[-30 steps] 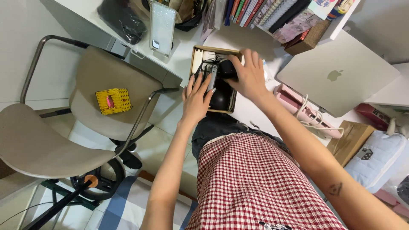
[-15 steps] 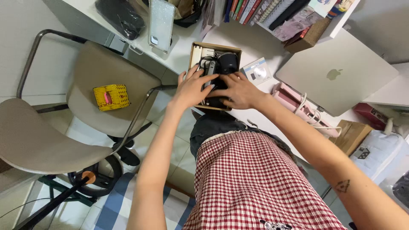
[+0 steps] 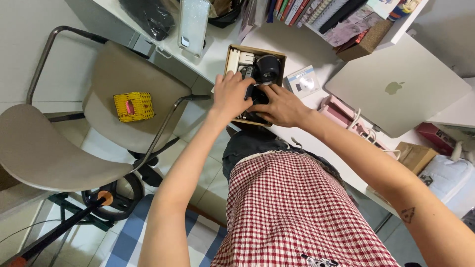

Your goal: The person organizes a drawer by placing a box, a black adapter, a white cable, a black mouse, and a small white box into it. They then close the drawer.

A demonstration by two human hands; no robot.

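Cardboard box (image 3: 232, 52) at desk's near edge; left hand (image 3: 231, 94) and right hand (image 3: 278, 105) have drawn together inside, fingers curled on black gadgets (image 3: 257, 94); whether either truly grips is unclear.

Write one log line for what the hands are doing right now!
left hand: on black gadgets | right hand: on black gadgets | open brown cardboard box: on white desk | closed silver laptop: beside
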